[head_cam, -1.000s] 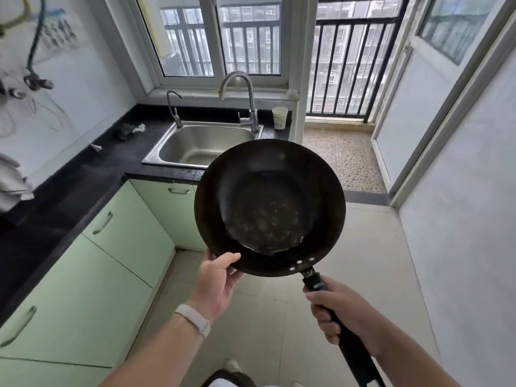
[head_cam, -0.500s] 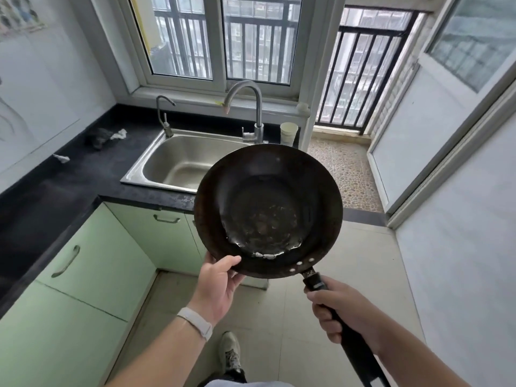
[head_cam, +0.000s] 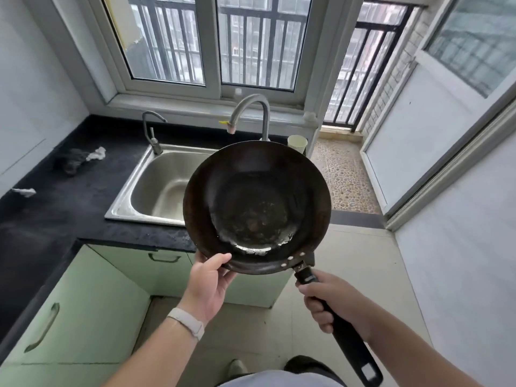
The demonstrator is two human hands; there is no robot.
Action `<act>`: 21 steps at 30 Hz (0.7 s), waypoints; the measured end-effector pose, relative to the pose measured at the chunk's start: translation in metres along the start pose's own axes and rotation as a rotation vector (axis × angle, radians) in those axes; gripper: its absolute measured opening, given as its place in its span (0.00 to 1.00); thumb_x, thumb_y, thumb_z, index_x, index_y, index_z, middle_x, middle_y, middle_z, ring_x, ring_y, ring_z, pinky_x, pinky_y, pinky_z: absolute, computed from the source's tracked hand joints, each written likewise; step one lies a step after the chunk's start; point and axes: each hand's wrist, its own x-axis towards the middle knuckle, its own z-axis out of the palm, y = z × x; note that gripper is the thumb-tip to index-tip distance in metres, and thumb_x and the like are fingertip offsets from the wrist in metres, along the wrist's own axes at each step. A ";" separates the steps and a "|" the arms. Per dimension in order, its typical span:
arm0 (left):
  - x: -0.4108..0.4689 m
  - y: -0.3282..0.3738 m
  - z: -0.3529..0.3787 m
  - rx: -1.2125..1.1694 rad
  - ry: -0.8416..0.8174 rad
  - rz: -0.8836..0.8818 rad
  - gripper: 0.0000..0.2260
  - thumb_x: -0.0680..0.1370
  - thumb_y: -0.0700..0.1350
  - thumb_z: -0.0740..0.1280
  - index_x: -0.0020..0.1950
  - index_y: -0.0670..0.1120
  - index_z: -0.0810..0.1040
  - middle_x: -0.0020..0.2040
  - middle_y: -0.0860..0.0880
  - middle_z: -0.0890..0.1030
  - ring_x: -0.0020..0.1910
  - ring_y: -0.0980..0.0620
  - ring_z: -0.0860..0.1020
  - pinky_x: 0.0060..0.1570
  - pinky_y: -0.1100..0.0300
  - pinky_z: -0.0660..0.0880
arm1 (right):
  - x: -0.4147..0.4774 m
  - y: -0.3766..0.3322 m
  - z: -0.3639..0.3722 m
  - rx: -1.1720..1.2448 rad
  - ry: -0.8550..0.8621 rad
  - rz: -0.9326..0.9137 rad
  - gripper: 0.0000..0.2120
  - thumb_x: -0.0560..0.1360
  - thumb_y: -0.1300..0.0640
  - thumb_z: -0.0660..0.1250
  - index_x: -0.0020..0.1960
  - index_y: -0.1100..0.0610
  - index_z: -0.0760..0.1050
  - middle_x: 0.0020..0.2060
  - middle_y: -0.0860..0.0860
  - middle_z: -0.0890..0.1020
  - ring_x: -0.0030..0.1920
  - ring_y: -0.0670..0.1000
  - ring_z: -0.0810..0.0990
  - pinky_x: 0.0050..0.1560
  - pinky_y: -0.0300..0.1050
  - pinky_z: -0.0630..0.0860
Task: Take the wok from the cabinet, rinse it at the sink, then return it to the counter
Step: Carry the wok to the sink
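A dark round wok [head_cam: 257, 205] with a worn, patchy bottom is held in the air in front of me, its far edge over the right part of the steel sink [head_cam: 156, 188]. My right hand [head_cam: 332, 303] is closed around its long black handle. My left hand [head_cam: 209, 283] supports the near left rim, thumb on top. The curved main tap [head_cam: 251, 107] stands behind the wok, at the back of the sink. The black counter [head_cam: 69, 208] runs along the left and front of the sink.
A small second tap [head_cam: 150, 129] stands at the sink's back left. A pale cup [head_cam: 297, 142] sits right of the main tap. A dark rag and white scraps [head_cam: 81, 160] lie on the counter. Green cabinet doors [head_cam: 83, 311] below. Tiled floor and a balcony doorway at right.
I have come closer to the sink, which now looms larger and lower in view. The wok stays in both hands and now partly covers the sink's right side.
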 end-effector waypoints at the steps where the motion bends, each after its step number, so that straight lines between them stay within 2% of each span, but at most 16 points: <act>1: 0.007 0.001 -0.002 -0.001 0.011 -0.003 0.18 0.79 0.28 0.62 0.64 0.44 0.76 0.51 0.43 0.84 0.43 0.49 0.83 0.55 0.48 0.80 | 0.007 -0.004 0.000 -0.009 -0.008 0.004 0.04 0.80 0.61 0.61 0.49 0.56 0.66 0.29 0.51 0.68 0.25 0.48 0.63 0.23 0.40 0.65; 4: 0.025 0.002 -0.006 -0.007 0.075 -0.016 0.16 0.79 0.28 0.62 0.60 0.46 0.77 0.48 0.45 0.85 0.42 0.50 0.84 0.45 0.53 0.82 | 0.030 -0.013 -0.003 -0.028 -0.039 0.028 0.04 0.80 0.61 0.61 0.49 0.56 0.66 0.29 0.51 0.68 0.24 0.48 0.63 0.23 0.39 0.65; 10: 0.060 0.009 -0.011 0.000 0.221 -0.016 0.17 0.79 0.29 0.62 0.59 0.49 0.77 0.49 0.46 0.85 0.45 0.48 0.82 0.44 0.54 0.80 | 0.087 -0.037 -0.020 -0.026 -0.157 0.112 0.05 0.81 0.61 0.61 0.49 0.56 0.64 0.29 0.50 0.68 0.24 0.47 0.63 0.22 0.39 0.65; 16: 0.097 0.016 -0.004 -0.048 0.389 0.001 0.19 0.79 0.28 0.61 0.62 0.49 0.77 0.49 0.45 0.85 0.47 0.46 0.82 0.50 0.50 0.80 | 0.146 -0.074 -0.038 -0.070 -0.272 0.188 0.06 0.81 0.61 0.61 0.47 0.56 0.65 0.29 0.50 0.68 0.24 0.48 0.63 0.22 0.39 0.64; 19: 0.118 0.014 0.002 -0.063 0.456 0.003 0.20 0.79 0.29 0.62 0.65 0.49 0.76 0.56 0.43 0.84 0.51 0.45 0.82 0.58 0.47 0.79 | 0.173 -0.091 -0.054 -0.096 -0.314 0.216 0.07 0.81 0.61 0.61 0.46 0.56 0.64 0.29 0.51 0.68 0.24 0.48 0.63 0.23 0.40 0.64; 21: 0.130 0.011 0.007 -0.073 0.497 0.004 0.20 0.80 0.29 0.62 0.66 0.49 0.76 0.58 0.42 0.84 0.53 0.44 0.82 0.56 0.47 0.79 | 0.190 -0.099 -0.065 -0.118 -0.342 0.224 0.07 0.81 0.61 0.61 0.46 0.56 0.64 0.29 0.51 0.68 0.24 0.48 0.63 0.23 0.40 0.64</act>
